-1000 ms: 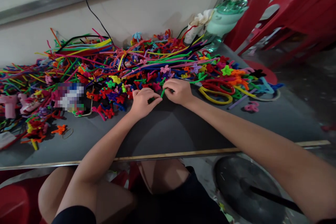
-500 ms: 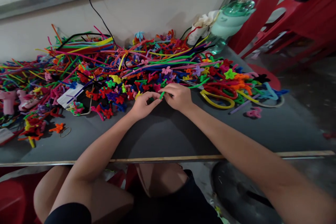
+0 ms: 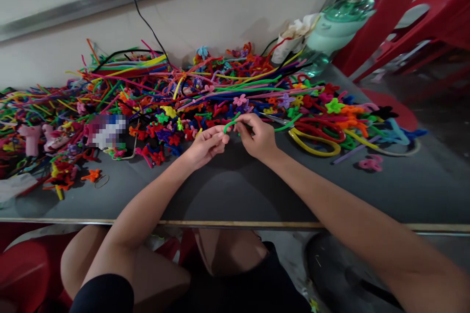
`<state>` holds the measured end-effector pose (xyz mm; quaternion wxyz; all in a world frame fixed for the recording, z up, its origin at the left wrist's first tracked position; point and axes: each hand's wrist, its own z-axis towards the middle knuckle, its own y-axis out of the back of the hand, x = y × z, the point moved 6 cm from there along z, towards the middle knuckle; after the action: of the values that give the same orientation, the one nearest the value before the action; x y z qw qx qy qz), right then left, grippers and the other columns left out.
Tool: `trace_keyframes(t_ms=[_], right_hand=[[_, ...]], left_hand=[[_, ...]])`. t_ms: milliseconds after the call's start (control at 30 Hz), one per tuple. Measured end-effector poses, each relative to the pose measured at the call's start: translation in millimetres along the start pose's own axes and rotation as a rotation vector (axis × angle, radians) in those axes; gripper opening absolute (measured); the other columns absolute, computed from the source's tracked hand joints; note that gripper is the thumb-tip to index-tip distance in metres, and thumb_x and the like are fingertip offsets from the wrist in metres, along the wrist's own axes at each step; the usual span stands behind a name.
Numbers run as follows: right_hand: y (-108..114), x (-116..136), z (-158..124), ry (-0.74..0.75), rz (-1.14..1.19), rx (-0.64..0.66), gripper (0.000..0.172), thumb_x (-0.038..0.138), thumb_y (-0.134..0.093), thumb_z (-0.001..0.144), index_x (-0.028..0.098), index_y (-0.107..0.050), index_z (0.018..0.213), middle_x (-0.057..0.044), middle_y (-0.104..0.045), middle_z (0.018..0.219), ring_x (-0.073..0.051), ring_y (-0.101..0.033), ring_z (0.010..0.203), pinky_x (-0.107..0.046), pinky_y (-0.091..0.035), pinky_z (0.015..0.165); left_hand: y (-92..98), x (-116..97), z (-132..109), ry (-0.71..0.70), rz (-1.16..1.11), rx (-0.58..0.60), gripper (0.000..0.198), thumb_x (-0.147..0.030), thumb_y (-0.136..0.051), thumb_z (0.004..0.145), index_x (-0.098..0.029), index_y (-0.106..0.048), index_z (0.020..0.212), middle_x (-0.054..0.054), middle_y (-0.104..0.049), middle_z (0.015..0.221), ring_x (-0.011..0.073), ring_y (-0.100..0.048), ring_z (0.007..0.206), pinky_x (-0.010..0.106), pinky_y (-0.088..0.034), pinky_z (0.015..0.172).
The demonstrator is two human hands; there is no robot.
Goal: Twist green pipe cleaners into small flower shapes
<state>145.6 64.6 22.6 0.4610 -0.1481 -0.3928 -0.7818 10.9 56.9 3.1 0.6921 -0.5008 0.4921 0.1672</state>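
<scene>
Between my two hands, just above the table's middle, is a green pipe cleaner [image 3: 230, 124] with a bent end. My left hand [image 3: 208, 146] pinches its lower end between thumb and fingers. The fingertips of my right hand [image 3: 257, 134] close on the upper end. Behind the hands spreads a heap of coloured pipe cleaners [image 3: 205, 90], some straight, many twisted into small flowers. Scissors with yellow and red handles [image 3: 319, 146] lie to the right of my right hand, their blades pointing left.
A pale green bottle [image 3: 325, 34] and a white cup with tissues [image 3: 284, 46] stand at the back right. A pink pipe-cleaner piece [image 3: 370, 162] lies on the dark table [image 3: 242, 195]. Red chairs [image 3: 411, 34] are beyond the right side. A black cable [image 3: 141, 14] hangs down the wall.
My fingers have shifted on the green pipe cleaner; more of it shows, and the hands are slightly farther apart. The whole view has moved a little, so the table things appear farther right.
</scene>
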Motion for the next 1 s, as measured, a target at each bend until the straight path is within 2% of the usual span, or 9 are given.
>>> trace_keyframes(t_ms=[100,233,333,400,467,567,700,900,1000], right_hand=[[-3.8,1.2,0.3,-0.03,0.036,0.025,0.02,0.034,-0.051,0.092,0.019,-0.064,0.089,-0.005,-0.072,0.081,-0.015,-0.066,0.068,-0.025,-0.046,0.059],[-7.0,8.5,-2.0,-0.001,-0.002,0.051,0.016,0.031,-0.057,0.087,0.019,-0.068,0.088,-0.005,-0.073,0.082,-0.017,-0.067,0.07,-0.025,-0.047,0.058],[-9.1,12.1,-4.7,0.027,-0.046,0.08,0.015,0.029,-0.058,0.085,0.019,-0.069,0.086,-0.005,-0.074,0.083,-0.018,-0.069,0.073,-0.027,-0.049,0.06],[-10.2,13.0,-5.8,0.032,-0.063,0.095,0.016,0.027,-0.055,0.085,0.019,-0.07,0.086,-0.006,-0.074,0.083,-0.019,-0.069,0.074,-0.027,-0.051,0.062],[-10.5,12.3,-6.1,0.006,-0.048,0.105,0.019,0.026,-0.054,0.086,0.019,-0.071,0.087,-0.006,-0.075,0.085,-0.019,-0.07,0.075,-0.028,-0.052,0.063],[-11.0,10.9,-5.8,-0.061,0.014,0.127,0.021,0.027,-0.054,0.086,0.019,-0.072,0.089,-0.005,-0.075,0.086,-0.018,-0.07,0.076,-0.027,-0.053,0.061],[-11.6,12.9,-5.8,-0.122,0.076,0.145,0.022,0.029,-0.054,0.085,0.018,-0.073,0.089,-0.006,-0.074,0.086,-0.019,-0.069,0.076,-0.026,-0.052,0.058],[-8.3,16.8,-7.9,-0.175,0.172,0.042,0.02,0.033,-0.058,0.084,0.02,-0.074,0.082,-0.005,-0.073,0.081,-0.018,-0.067,0.073,-0.029,-0.051,0.063],[-9.7,9.0,-6.5,-0.216,0.214,0.055,0.022,0.036,-0.061,0.083,0.019,-0.075,0.078,-0.002,-0.067,0.065,-0.014,-0.059,0.059,-0.027,-0.046,0.058]], left_hand=[[1.5,1.3,0.5,-0.025,0.021,-0.028,0.029,-0.037,-0.076,0.072,-0.016,-0.067,0.091,-0.003,-0.061,0.067,0.0012,-0.029,0.044,0.019,-0.026,0.045],[16.3,-1.9,3.7,-0.156,0.208,-0.153,0.031,-0.041,-0.073,0.074,-0.018,-0.07,0.095,-0.001,-0.067,0.07,0.0035,-0.04,0.048,0.02,-0.036,0.05],[24.2,-7.0,3.0,-0.247,0.519,-0.216,0.034,-0.042,-0.069,0.078,-0.017,-0.071,0.1,0.003,-0.072,0.076,0.0094,-0.059,0.062,0.024,-0.048,0.065],[25.1,-12.8,0.1,-0.324,0.759,-0.251,0.031,-0.039,-0.065,0.082,-0.017,-0.072,0.102,0.005,-0.073,0.081,0.0136,-0.065,0.074,0.028,-0.052,0.073],[23.6,-19.5,-4.2,-0.414,1.01,-0.301,0.027,-0.034,-0.061,0.085,-0.017,-0.073,0.102,0.005,-0.073,0.08,0.0136,-0.064,0.073,0.027,-0.051,0.07],[18.7,-25.3,-9.3,-0.534,1.34,-0.351,0.025,-0.032,-0.058,0.088,-0.02,-0.074,0.103,0.004,-0.068,0.068,0.0111,-0.057,0.06,0.023,-0.046,0.058],[14.1,-23.2,-10.9,-0.631,1.527,-0.321,0.029,-0.032,-0.051,0.092,-0.019,-0.073,0.105,0.004,-0.066,0.065,0.011,-0.053,0.058,0.023,-0.043,0.057],[8.0,-18.3,-10.8,-0.689,1.605,-0.227,0.032,-0.027,-0.043,0.095,-0.018,-0.069,0.111,0.008,-0.07,0.078,0.0136,-0.059,0.069,0.028,-0.049,0.071],[5.0,-16.2,-9.9,-0.675,1.629,-0.143,0.033,-0.024,-0.042,0.095,-0.017,-0.065,0.119,0.009,-0.071,0.084,0.0159,-0.062,0.078,0.031,-0.05,0.077]])
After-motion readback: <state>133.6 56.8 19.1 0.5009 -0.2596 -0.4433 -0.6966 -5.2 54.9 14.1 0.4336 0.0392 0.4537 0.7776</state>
